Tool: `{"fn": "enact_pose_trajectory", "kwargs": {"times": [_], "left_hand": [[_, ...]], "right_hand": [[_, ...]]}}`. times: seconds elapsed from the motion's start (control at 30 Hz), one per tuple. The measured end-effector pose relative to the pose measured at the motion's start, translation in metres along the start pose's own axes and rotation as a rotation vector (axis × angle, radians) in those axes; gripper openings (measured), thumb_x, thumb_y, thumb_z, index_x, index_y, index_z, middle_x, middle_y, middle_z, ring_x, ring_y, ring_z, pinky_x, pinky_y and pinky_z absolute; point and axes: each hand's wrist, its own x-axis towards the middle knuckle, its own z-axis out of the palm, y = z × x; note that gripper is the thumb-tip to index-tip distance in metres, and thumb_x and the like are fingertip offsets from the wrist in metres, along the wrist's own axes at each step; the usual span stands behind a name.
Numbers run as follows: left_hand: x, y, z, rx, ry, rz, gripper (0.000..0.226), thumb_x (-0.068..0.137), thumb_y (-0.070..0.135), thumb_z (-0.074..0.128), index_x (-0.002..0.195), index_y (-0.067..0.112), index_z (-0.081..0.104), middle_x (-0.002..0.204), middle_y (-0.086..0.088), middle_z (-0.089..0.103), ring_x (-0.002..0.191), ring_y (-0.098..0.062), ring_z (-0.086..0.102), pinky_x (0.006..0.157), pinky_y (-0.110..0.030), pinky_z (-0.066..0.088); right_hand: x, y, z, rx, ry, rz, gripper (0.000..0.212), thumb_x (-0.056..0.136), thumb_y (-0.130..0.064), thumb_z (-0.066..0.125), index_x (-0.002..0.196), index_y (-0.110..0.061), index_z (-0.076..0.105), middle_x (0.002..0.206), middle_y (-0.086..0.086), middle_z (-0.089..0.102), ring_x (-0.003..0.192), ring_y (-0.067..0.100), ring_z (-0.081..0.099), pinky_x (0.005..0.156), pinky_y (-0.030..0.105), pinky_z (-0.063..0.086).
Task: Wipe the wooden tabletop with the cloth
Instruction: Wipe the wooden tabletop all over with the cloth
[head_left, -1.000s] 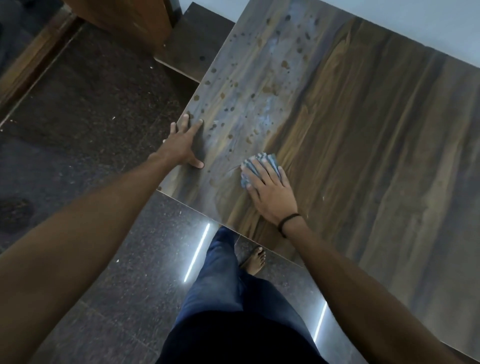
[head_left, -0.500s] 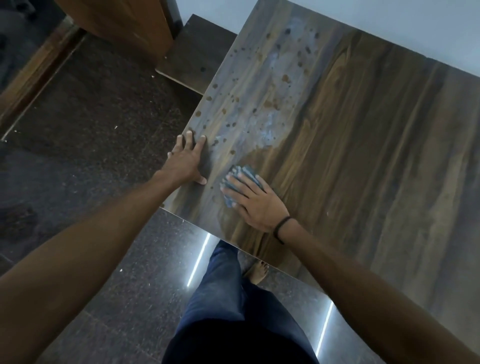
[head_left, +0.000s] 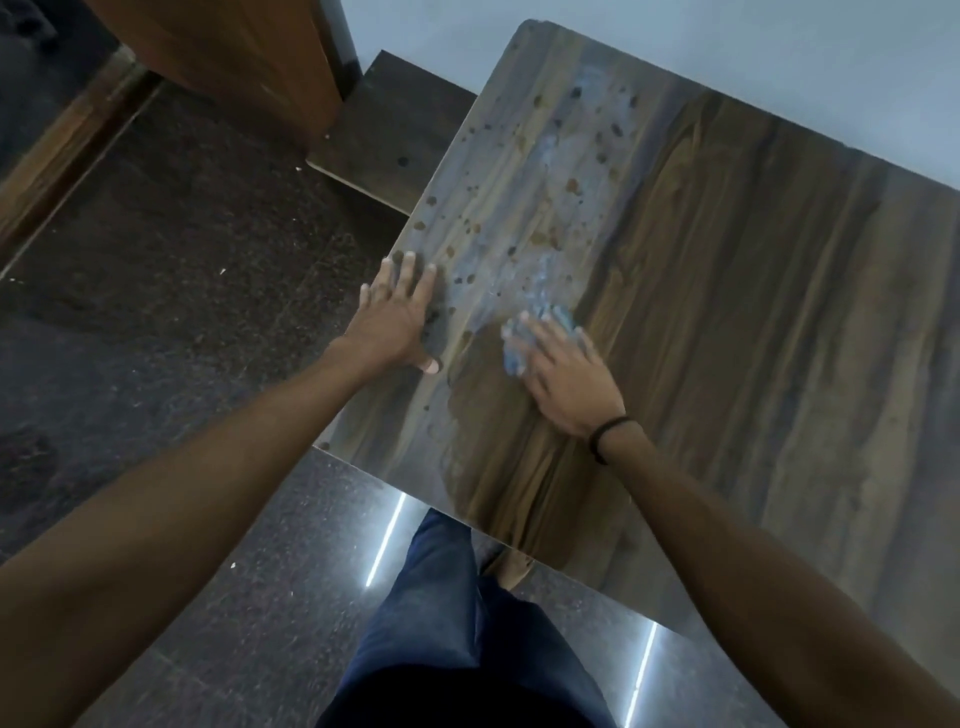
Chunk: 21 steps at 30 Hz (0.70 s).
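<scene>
The wooden tabletop (head_left: 753, 291) fills the right of the view, its left strip dusty and dotted with brown spots. A small blue-grey cloth (head_left: 519, 351) lies on that strip near the front edge. My right hand (head_left: 563, 376) presses flat on the cloth with straight fingers, covering most of it. My left hand (head_left: 397, 317) rests flat on the table's left edge, fingers spread, holding nothing.
Dark stone floor (head_left: 182, 312) lies to the left and in front. A wooden door or cabinet (head_left: 234, 57) stands at the top left, with a dark low board (head_left: 395, 135) beside the table. A white wall backs the table. My leg in blue trousers (head_left: 447, 623) stands at the front edge.
My right hand has slid the cloth left and then away from me along the dusty strip, leaving a darker wiped patch near the front edge. My left hand has stayed on the left edge.
</scene>
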Motion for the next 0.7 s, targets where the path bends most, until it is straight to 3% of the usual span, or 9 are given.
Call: {"fn": "enact_pose_trajectory", "kwargs": {"times": [0.07, 0.1, 0.23, 0.27, 0.33, 0.43, 0.6, 0.63, 0.7], "left_hand": [[0.022, 0.008, -0.016, 0.03, -0.022, 0.031, 0.142, 0.066, 0.04, 0.091, 0.158, 0.021, -0.016, 0.163, -0.009, -0.028, 0.149, -0.034, -0.024, 0.121, -0.057, -0.001], [0.032, 0.014, -0.025, 0.052, -0.043, 0.038, 0.144, 0.065, 0.042, 0.091, 0.157, 0.022, -0.018, 0.162, -0.008, -0.029, 0.149, -0.033, -0.024, 0.122, -0.057, 0.0], [0.063, 0.028, -0.044, 0.028, -0.152, 0.094, 0.147, 0.063, 0.041, 0.092, 0.156, 0.028, -0.021, 0.161, -0.005, -0.033, 0.149, -0.033, -0.025, 0.119, -0.061, 0.005], [0.067, 0.028, -0.044, 0.026, -0.179, 0.111, 0.147, 0.063, 0.04, 0.092, 0.156, 0.029, -0.021, 0.16, -0.005, -0.034, 0.149, -0.034, -0.025, 0.117, -0.063, 0.005], [0.071, 0.025, -0.038, 0.038, -0.209, 0.132, 0.148, 0.063, 0.038, 0.093, 0.156, 0.028, -0.022, 0.159, -0.006, -0.037, 0.147, -0.036, -0.029, 0.119, -0.064, 0.003], [0.073, 0.022, -0.032, 0.023, -0.199, 0.139, 0.147, 0.064, 0.034, 0.093, 0.156, 0.028, -0.021, 0.158, -0.006, -0.038, 0.146, -0.036, -0.031, 0.119, -0.061, -0.001], [0.073, 0.022, -0.03, 0.017, -0.19, 0.137, 0.149, 0.061, 0.035, 0.094, 0.157, 0.028, -0.019, 0.159, -0.006, -0.037, 0.147, -0.035, -0.03, 0.118, -0.061, 0.0], [0.075, 0.023, -0.03, 0.015, -0.187, 0.135, 0.149, 0.06, 0.035, 0.094, 0.157, 0.027, -0.019, 0.159, -0.006, -0.037, 0.147, -0.035, -0.03, 0.118, -0.062, 0.0], [0.076, 0.024, -0.03, 0.031, -0.18, 0.128, 0.151, 0.06, 0.033, 0.095, 0.156, 0.027, -0.021, 0.159, -0.006, -0.037, 0.146, -0.035, -0.03, 0.118, -0.061, 0.0]], "right_hand": [[0.024, -0.008, -0.01, 0.073, 0.068, 0.259, 0.052, 0.109, -0.042, 0.028, 0.16, -0.039, 0.021, 0.169, -0.01, 0.015, 0.156, 0.016, 0.007, 0.124, 0.055, 0.015], [0.028, -0.021, -0.009, 0.078, 0.078, 0.274, 0.052, 0.108, -0.041, 0.029, 0.16, -0.037, 0.023, 0.169, -0.009, 0.015, 0.156, 0.017, 0.007, 0.124, 0.054, 0.013], [-0.01, -0.014, 0.005, -0.043, -0.012, -0.14, 0.051, 0.109, -0.041, 0.028, 0.16, -0.037, 0.024, 0.169, -0.009, 0.017, 0.156, 0.016, 0.01, 0.125, 0.047, 0.01], [-0.013, 0.002, 0.002, -0.071, -0.001, -0.136, 0.052, 0.108, -0.042, 0.027, 0.159, -0.037, 0.025, 0.169, -0.009, 0.018, 0.156, 0.016, 0.011, 0.126, 0.048, 0.013], [0.006, 0.027, -0.009, -0.059, 0.04, 0.069, 0.053, 0.107, -0.043, 0.027, 0.16, -0.037, 0.023, 0.169, -0.009, 0.017, 0.156, 0.016, 0.01, 0.124, 0.053, 0.018], [0.049, 0.022, -0.025, 0.082, 0.109, 0.359, 0.053, 0.108, -0.041, 0.03, 0.16, -0.038, 0.022, 0.169, -0.011, 0.015, 0.156, 0.015, 0.007, 0.125, 0.05, 0.011], [0.027, 0.023, -0.012, -0.062, 0.027, -0.042, 0.052, 0.108, -0.043, 0.03, 0.159, -0.039, 0.025, 0.168, -0.009, 0.02, 0.156, 0.015, 0.015, 0.124, 0.05, 0.019], [0.032, 0.037, -0.016, -0.077, 0.039, -0.017, 0.052, 0.108, -0.043, 0.029, 0.159, -0.039, 0.025, 0.168, -0.009, 0.019, 0.156, 0.015, 0.015, 0.124, 0.051, 0.019], [0.058, 0.054, -0.032, 0.008, 0.076, 0.218, 0.052, 0.108, -0.042, 0.028, 0.16, -0.039, 0.022, 0.169, -0.011, 0.014, 0.156, 0.014, 0.01, 0.124, 0.053, 0.015]]}}
